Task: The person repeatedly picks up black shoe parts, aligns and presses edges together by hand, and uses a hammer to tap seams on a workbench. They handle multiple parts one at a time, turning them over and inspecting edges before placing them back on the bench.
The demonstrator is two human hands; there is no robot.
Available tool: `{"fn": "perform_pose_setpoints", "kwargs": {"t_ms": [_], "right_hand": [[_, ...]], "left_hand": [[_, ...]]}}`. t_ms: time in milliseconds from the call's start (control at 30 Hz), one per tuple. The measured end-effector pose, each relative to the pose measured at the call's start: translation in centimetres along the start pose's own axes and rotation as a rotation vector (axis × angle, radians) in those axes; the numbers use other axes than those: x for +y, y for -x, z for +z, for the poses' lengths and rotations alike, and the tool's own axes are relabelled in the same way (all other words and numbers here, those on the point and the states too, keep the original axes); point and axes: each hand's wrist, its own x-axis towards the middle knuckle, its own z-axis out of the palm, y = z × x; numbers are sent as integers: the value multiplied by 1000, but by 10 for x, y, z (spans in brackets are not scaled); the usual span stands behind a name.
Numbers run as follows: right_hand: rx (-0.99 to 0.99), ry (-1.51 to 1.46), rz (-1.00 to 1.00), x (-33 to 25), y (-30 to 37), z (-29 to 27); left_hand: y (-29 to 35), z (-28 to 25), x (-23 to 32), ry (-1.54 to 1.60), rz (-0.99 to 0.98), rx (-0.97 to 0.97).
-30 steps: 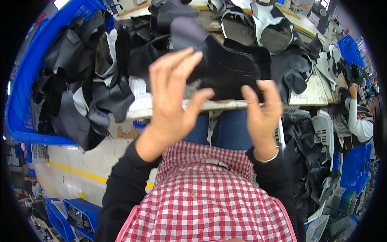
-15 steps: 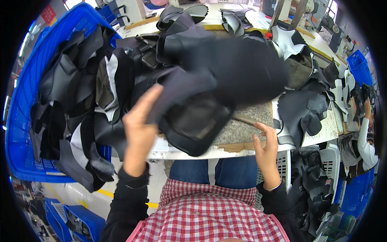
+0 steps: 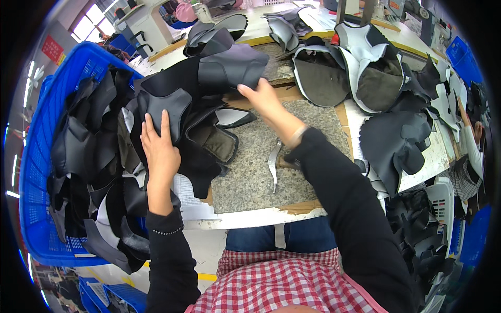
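Observation:
My left hand lies over a black leather shoe-upper piece, fingers stretched out on it, at the left of the bench. At the bench's middle, my right hand grips the near edge of a smooth dark grey leather upper; its thumb shows and the other fingers are partly hidden. Between my forearms a hammer with a curved metal head rests on a speckled stone slab, its handle partly under my right sleeve. A lined black upper lies folded beside the slab.
A blue basket heaped with black pieces stands at the left. Lined uppers and a flat black piece lie on the right of the bench. A white crate stands below. Another person's sleeve shows at far right.
The large black upper has gone from over the slab to the left pile. My right hand has let go of the hammer, now lying on the slab, and moved up and left.

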Motion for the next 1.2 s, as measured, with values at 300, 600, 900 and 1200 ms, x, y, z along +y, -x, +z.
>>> {"fn": "perform_pose_setpoints", "kwargs": {"t_ms": [300, 600, 900, 1200], "right_hand": [[-528, -276, 19, 4, 13, 35], [-440, 364, 44, -26, 151, -117], [-409, 471, -588, -63, 232, -105], [-197, 1052, -408, 42, 207, -178]], "left_hand": [[14, 7, 46, 127, 178, 74], [-28, -56, -17, 530, -63, 290], [29, -110, -26, 1452, -624, 300], [146, 23, -108, 1829, -596, -429]]}}
